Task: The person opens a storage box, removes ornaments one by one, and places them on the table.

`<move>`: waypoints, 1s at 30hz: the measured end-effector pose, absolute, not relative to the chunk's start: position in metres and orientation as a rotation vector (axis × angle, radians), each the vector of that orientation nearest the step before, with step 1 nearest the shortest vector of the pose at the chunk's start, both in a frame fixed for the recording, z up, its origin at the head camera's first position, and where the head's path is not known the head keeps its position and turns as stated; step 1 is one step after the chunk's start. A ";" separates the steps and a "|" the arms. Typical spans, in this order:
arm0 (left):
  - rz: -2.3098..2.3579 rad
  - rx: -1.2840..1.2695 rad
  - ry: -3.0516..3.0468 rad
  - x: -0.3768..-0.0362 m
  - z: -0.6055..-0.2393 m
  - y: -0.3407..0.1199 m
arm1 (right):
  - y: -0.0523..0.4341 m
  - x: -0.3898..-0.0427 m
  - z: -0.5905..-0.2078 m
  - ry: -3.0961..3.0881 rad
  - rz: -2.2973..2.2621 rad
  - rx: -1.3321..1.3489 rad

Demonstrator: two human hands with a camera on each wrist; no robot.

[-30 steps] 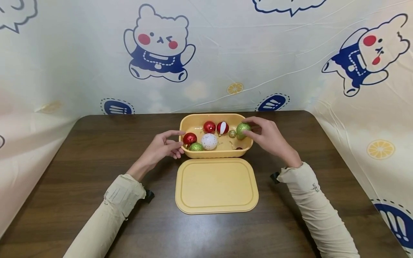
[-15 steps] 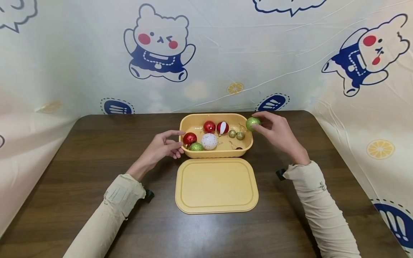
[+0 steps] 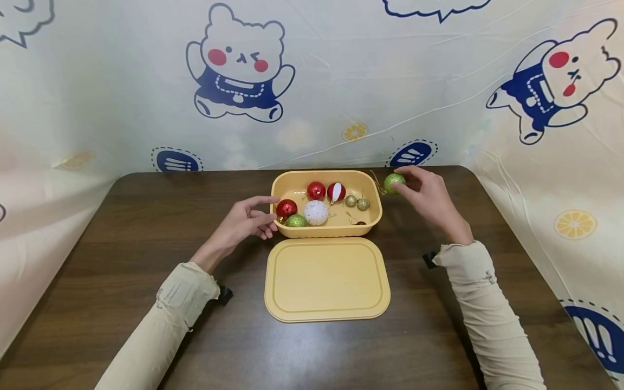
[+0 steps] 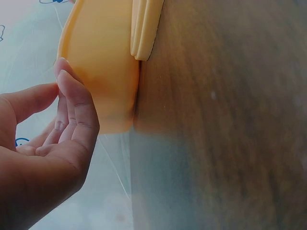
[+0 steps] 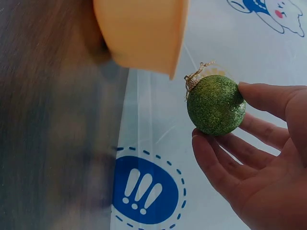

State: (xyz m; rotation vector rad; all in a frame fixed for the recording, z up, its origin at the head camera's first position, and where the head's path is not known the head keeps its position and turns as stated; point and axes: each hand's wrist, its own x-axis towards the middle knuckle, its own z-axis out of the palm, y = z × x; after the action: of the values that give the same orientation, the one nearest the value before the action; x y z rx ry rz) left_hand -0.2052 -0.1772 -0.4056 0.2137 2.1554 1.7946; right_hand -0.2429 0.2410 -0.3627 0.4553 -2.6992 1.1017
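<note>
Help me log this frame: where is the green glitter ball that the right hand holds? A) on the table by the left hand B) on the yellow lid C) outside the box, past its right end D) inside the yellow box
C: the right hand pinches the green ball in its fingers beyond the right end of the yellow box, clear of the lid.

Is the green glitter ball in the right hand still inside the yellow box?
No, the right hand holds the green glitter ball outside the yellow box, past its right rim.
</note>
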 end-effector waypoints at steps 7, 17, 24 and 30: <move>1.788 0.213 2.162 -0.205 -0.406 -0.177 | 0.246 -0.249 -0.372 -2.745 1.053 0.408; 1.785 0.216 2.166 -0.206 -0.406 -0.177 | 0.257 -0.256 -0.391 -2.814 1.051 0.392; 1.784 0.214 2.169 -0.206 -0.407 -0.177 | 0.262 -0.262 -0.400 -2.863 1.011 0.394; 1.793 0.213 2.167 -0.205 -0.408 -0.178 | 0.263 -0.265 -0.408 -2.919 0.982 0.429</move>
State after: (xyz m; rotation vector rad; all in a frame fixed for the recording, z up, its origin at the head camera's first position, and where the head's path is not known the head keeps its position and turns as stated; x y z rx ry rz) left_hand -0.2053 -0.1779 -0.4083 0.2126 2.1671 1.7929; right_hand -0.2652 0.2629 -0.4078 0.4289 -2.9186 0.9824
